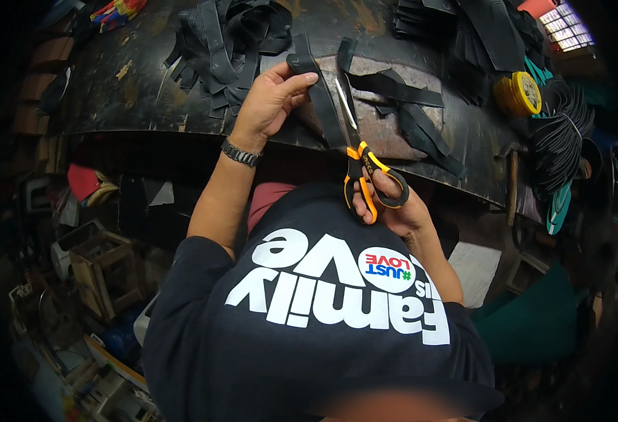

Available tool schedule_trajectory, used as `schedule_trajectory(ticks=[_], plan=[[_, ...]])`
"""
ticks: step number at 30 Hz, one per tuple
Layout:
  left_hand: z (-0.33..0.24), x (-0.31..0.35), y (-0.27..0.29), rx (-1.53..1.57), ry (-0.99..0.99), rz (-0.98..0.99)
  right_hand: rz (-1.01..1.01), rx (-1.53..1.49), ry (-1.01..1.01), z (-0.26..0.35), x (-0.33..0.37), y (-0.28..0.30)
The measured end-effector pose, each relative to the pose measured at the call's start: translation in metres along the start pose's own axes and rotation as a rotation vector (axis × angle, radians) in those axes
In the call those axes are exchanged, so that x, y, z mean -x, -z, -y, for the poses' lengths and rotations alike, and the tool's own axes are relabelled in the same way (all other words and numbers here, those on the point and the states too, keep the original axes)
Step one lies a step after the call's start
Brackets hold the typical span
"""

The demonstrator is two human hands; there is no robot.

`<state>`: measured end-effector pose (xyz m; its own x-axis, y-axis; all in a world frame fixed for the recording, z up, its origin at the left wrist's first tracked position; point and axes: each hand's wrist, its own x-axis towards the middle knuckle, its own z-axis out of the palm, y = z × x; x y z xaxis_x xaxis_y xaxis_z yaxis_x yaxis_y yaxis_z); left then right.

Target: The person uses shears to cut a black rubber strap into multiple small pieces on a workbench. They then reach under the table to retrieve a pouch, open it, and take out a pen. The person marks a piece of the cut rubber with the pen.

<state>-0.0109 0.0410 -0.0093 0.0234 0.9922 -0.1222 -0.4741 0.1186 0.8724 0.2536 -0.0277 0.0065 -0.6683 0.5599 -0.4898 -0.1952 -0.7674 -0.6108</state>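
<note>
My left hand (274,98), with a watch on its wrist, pinches a black strip (324,109) between thumb and fingers. The strip hangs down toward me over the table's near edge. My right hand (393,204) has its fingers through the handles of orange-and-black scissors (358,156). The blades point away from me, parted slightly, just right of the held strip. Right of the blades, several cut black strips (411,95) lie loosely across a brown worn patch (393,144) of the table. Whether the blades touch the strip I cannot tell.
A heap of black strips (228,42) lies at the back left of the dark table (140,105). Stacked black pieces (478,49) lie at the back right, near a yellow tub (516,94) and a hanging black coil (562,137). A wooden crate (101,271) stands lower left.
</note>
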Motion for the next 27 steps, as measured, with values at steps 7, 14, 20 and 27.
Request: schedule_trajectory(ticks=[7, 14, 20, 27], plan=[[-0.001, 0.002, 0.002, 0.051, -0.062, -0.048, 0.079, 0.093, -0.029, 0.002, -0.001, -0.005], [0.0, 0.003, 0.0, -0.079, -0.185, -0.046, 0.067, 0.201, -0.033, 0.008, -0.009, -0.015], [0.002, 0.004, -0.003, -0.258, -0.294, -0.07, 0.046, 0.169, -0.001, 0.006, -0.013, -0.022], [0.002, 0.004, -0.001, -0.439, -0.282, -0.056, -0.06, 0.179, -0.005, 0.005, -0.017, -0.019]])
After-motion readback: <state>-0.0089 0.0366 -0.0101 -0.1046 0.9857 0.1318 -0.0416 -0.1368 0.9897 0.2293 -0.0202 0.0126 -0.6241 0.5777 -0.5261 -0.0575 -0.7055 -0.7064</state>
